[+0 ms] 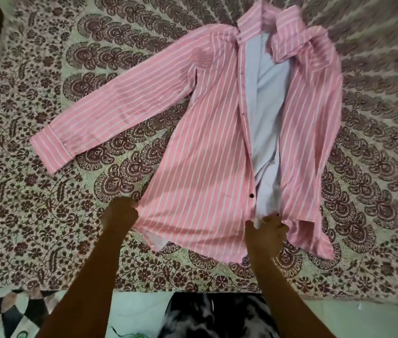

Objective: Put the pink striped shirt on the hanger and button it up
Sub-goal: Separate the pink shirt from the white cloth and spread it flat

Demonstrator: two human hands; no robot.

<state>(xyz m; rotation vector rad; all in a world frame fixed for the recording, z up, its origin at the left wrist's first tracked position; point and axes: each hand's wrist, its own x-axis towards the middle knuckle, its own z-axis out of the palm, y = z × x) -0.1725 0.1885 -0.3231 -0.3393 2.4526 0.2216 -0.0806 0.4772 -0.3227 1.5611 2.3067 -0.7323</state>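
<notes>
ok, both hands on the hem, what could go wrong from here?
1. No hanger is in view, so the shirt may need setting down again.
2. Left hand and right hand grip only the hem; lifting could bunch the open front.
3. The right side lies folded under, the sleeve may tangle.

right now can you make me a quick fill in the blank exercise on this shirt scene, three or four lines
1. The pink striped shirt lies on a patterned ____.
2. The shirt's front is ____, showing its pale inside.
3. Both hands grip the shirt at its ____ edge: the left hand at the side, the right hand near the front opening.
4. The outstretched sleeve lies on the person's ____ side.

Missing words: bedsheet; unbuttoned; bottom; left
</notes>
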